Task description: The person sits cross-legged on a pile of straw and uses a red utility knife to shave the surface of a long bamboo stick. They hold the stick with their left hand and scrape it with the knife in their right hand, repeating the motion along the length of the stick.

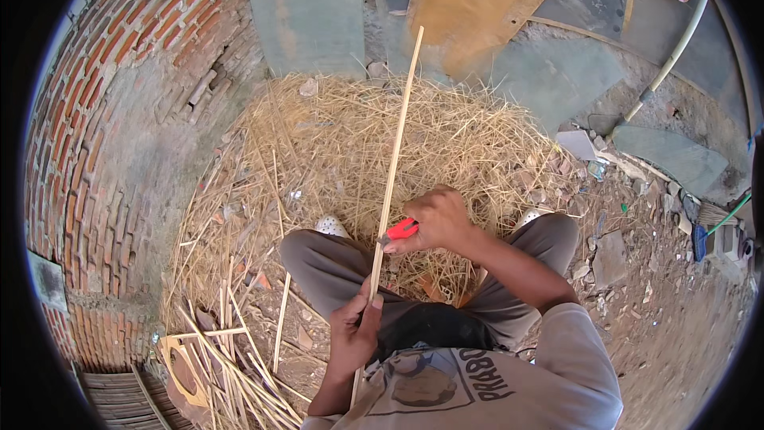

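A long, pale strip, apparently split bamboo (398, 135), rises from beside my lap toward the far wall, leaning slightly right. My left hand (356, 325) is closed around its lower part, thumb along the strip. Farther up, my right hand (439, 221) grips a red-handled cutter knife (400, 230), whose tip meets the strip's right side. Its blade is mostly hidden against the strip. My legs are bent and spread to both sides of the work.
A broad heap of shavings (350, 135) covers the ground ahead. Loose strips (247, 374) lie at lower left. A brick wall (87, 191) stands left; grey and tan panels (477, 8) lean at the back. Rubble (613, 259) and a pale pole (676, 52) are at right.
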`<action>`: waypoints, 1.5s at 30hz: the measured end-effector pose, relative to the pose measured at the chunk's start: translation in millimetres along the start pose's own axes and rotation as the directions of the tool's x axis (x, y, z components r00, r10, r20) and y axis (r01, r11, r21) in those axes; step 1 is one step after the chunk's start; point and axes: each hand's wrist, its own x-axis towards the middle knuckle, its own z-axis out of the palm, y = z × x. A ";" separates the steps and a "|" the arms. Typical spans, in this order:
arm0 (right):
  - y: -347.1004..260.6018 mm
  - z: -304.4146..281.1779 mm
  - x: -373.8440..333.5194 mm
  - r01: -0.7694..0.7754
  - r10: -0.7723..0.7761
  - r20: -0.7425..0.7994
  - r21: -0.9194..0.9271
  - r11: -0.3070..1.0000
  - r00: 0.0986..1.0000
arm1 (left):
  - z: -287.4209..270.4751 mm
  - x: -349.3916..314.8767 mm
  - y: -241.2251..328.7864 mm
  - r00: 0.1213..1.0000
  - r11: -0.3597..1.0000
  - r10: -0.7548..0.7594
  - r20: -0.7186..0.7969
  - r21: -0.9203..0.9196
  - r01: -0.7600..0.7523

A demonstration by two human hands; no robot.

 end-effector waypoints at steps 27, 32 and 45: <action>160.2 -43.1 23.0 -0.850 0.827 -0.207 -0.046 0.525 0.522 | -3.9 -51.5 -9.6 0.983 1.000 -0.019 0.185 -0.004 0.020; 60.2 -16.8 5.4 -0.570 0.571 0.023 0.115 0.814 0.820 | -21.5 -37.4 -7.7 0.992 0.984 -0.123 -0.043 -0.135 0.116; -9.1 11.7 -6.2 -0.039 0.036 0.059 0.043 0.998 0.998 | -6.8 -17.4 -5.1 0.995 0.991 0.095 -0.039 0.100 -0.091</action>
